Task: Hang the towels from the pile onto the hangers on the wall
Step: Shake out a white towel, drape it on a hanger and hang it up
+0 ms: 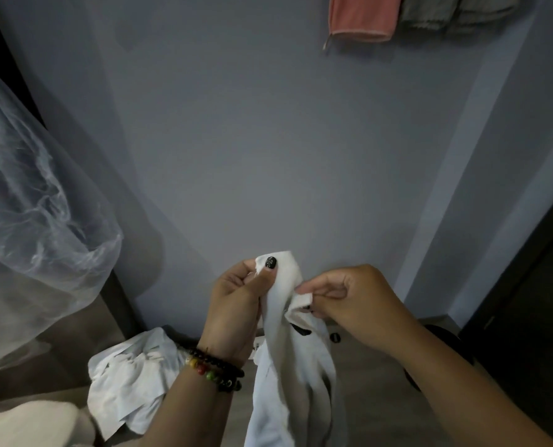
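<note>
A white towel (288,366) hangs down in front of me, held at its top by both hands. My left hand (236,304), with beaded bracelets on the wrist, pinches the upper corner between thumb and fingers. My right hand (349,298) pinches a small fold of the same towel just to the right. A pile of white towels (130,379) lies low at the left. High on the wall hang a pink towel (362,17) and a grey towel (446,11); their hangers are out of view.
A plain grey-blue wall (268,140) fills the middle. Clear plastic sheeting (33,204) drapes over something at the left. A dark door or cabinet (533,301) stands at the right. A cream cloth (33,424) lies at the bottom left. The floor is wood-toned.
</note>
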Action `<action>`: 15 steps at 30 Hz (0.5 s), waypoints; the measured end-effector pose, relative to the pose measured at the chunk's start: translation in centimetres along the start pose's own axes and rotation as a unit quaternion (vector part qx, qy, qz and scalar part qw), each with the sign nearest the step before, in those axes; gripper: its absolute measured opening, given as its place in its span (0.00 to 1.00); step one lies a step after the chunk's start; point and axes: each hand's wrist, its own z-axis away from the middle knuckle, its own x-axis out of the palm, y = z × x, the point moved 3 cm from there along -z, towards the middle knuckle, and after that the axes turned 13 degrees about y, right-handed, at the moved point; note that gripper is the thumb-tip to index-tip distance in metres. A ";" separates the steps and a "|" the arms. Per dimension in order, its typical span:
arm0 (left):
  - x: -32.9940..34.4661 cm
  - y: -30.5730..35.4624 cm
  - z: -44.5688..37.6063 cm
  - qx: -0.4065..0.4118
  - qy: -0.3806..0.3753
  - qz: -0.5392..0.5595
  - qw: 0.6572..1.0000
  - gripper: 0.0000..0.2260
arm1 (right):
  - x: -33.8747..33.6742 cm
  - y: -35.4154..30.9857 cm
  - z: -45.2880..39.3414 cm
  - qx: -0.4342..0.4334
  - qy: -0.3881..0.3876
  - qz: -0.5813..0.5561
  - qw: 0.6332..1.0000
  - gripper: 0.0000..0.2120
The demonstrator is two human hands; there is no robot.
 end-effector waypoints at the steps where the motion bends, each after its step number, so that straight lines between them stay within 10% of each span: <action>1: 0.2 0.0 0.1 0.004 0.003 -0.009 1.000 0.08 | -0.1 0.0 0.0 0.002 0.009 -0.014 1.000 0.10; 7: 1.0 0.0 0.4 0.042 0.047 -0.033 0.997 0.21 | -1.9 0.2 0.7 -0.118 0.058 0.087 0.987 0.08; 15: 2.6 -0.1 0.9 0.091 0.000 -0.052 0.995 0.09 | -3.4 -0.2 0.6 -0.125 0.075 -0.001 0.989 0.03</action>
